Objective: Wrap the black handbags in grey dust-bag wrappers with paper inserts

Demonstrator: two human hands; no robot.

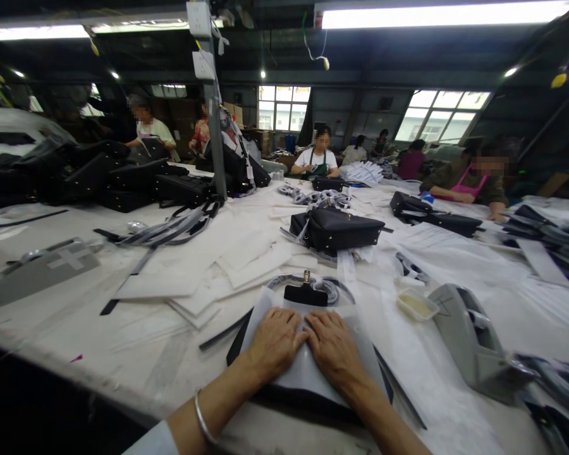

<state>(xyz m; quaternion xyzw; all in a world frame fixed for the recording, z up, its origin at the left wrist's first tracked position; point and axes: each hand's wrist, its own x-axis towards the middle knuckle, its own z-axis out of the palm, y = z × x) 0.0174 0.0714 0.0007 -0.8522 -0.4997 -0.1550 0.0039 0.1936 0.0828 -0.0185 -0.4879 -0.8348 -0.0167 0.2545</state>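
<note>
Blk bags (85, 174) piled far L on the tabletop (76, 332), nr a metal post (217, 145) w/ 2 white socket boxes (199, 19). Grey dispenser (28, 281) w/ pale cross at L edge; 2nd dispenser (471, 354) over on R, clear plastic tub (416, 304) just beside it. Across from me, co-worker (319, 157) in white top & green apron; pink-apron person (469, 184) further R. Windows (284, 104) behind, tube lights (446, 14) on o'head.

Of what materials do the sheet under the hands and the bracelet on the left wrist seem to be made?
The sheet: perhaps paper or thin foam, whitish and mostly matte; its smooth surface shows little gloss.
The bracelet: probably metal, polished and silver-coloured, since its band catches light.
</note>
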